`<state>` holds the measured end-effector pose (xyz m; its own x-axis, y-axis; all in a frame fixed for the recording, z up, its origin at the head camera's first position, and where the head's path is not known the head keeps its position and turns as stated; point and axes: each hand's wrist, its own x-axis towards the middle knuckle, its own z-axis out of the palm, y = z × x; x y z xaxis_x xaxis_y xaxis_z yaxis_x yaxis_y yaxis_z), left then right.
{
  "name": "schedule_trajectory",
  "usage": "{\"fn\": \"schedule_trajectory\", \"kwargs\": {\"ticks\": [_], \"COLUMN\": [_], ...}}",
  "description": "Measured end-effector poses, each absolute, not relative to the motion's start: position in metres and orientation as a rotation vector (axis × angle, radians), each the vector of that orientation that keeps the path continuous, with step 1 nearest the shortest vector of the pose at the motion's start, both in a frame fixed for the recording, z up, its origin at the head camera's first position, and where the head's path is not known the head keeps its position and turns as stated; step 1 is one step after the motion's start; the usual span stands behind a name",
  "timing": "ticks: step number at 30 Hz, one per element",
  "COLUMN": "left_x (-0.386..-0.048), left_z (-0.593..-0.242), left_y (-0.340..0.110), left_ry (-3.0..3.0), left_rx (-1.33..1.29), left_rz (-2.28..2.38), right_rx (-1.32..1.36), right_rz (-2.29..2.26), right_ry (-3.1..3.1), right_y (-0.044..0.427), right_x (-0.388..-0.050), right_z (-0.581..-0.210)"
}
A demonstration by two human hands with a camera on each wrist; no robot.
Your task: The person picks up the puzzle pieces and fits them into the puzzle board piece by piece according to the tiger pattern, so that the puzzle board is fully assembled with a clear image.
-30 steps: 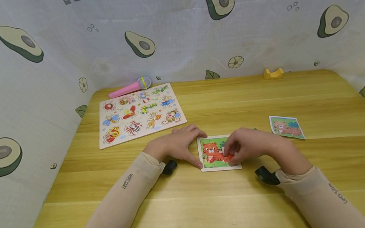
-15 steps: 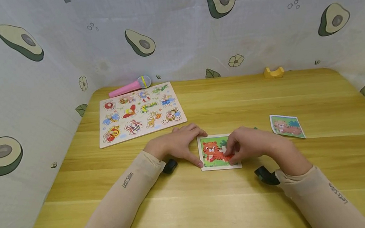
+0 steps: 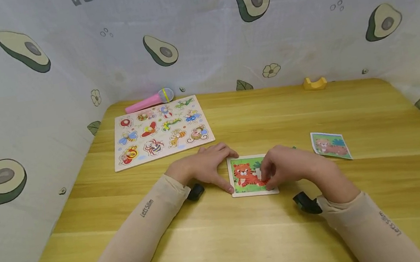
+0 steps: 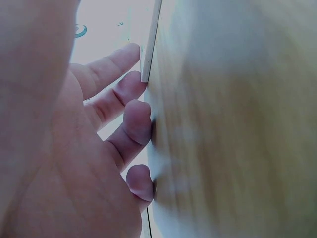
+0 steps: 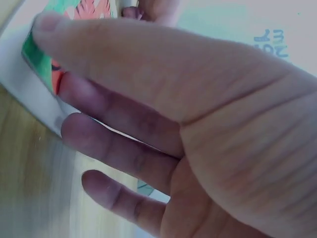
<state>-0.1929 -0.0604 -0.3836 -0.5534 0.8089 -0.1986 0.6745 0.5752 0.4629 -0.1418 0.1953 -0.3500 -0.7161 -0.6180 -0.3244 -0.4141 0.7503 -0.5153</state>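
A tiger jigsaw puzzle (image 3: 244, 177) in a pale square tray lies flat at the table's middle. My left hand (image 3: 210, 166) rests at its left side, thumb on the near corner and index finger by the far one, fingers spread. Over the puzzle's right part, my right hand (image 3: 292, 163) pinches a green and red puzzle piece (image 5: 40, 62) between thumb and index finger. A pale bare patch shows in the picture beside those fingertips. The right hand hides the puzzle's right edge. In the left wrist view, fingertips touch the tray's edge (image 4: 148, 54).
A paper card with a tiger picture (image 3: 330, 146) lies to the right. A wooden insect puzzle board (image 3: 162, 130) and a pink toy microphone (image 3: 149, 100) are at the back left. A yellow block (image 3: 315, 84) stands at the far edge, before an avocado-print cloth (image 3: 208, 52).
My right fingertips have shifted slightly rightward over the puzzle, showing a little more of the pale patch. The left hand stays in place.
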Motion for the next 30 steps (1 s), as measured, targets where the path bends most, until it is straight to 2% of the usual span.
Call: {"fn": "schedule_trajectory", "kwargs": {"ticks": [10, 21, 30], "left_x": [-0.192, -0.192, -0.192], "left_z": [-0.383, -0.383, -0.383], "left_y": [-0.06, -0.06, -0.06], "left_ry": [2.421, 2.41, 2.423], "left_rx": [1.203, 1.203, 1.206], "left_rz": [0.489, 0.484, 0.465], "right_rx": [-0.83, -0.531, -0.425], "right_rz": [-0.705, -0.632, -0.591], "right_ry": [2.411, 2.649, 2.682], "right_y": [0.209, 0.264, 0.281], "right_x": [-0.144, -0.152, -0.161], "right_z": [-0.35, -0.334, -0.349]}}
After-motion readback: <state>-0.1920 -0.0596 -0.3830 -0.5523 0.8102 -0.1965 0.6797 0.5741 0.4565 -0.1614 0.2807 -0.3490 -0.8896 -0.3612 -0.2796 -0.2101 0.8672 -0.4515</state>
